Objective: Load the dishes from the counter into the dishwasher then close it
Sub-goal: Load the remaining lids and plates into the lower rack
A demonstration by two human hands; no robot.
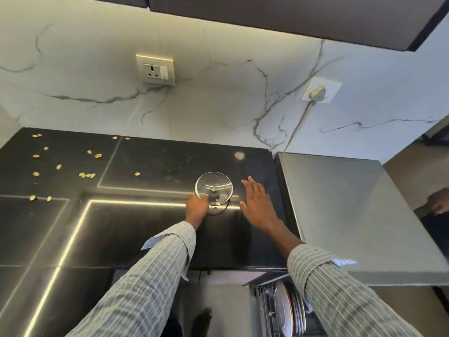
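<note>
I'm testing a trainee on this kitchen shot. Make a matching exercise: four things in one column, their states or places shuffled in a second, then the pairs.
Things
1. glass lid
2. right hand
3. plates
4. wall plug

States or places
A. standing on edge in the dishwasher rack
B. tilted up off the black counter, gripped at its rim by the left hand
C. seated in the right-hand socket
D. open, fingers straight, beside the lid

Pairs: 1-B, 2-D, 3-A, 4-C
</note>
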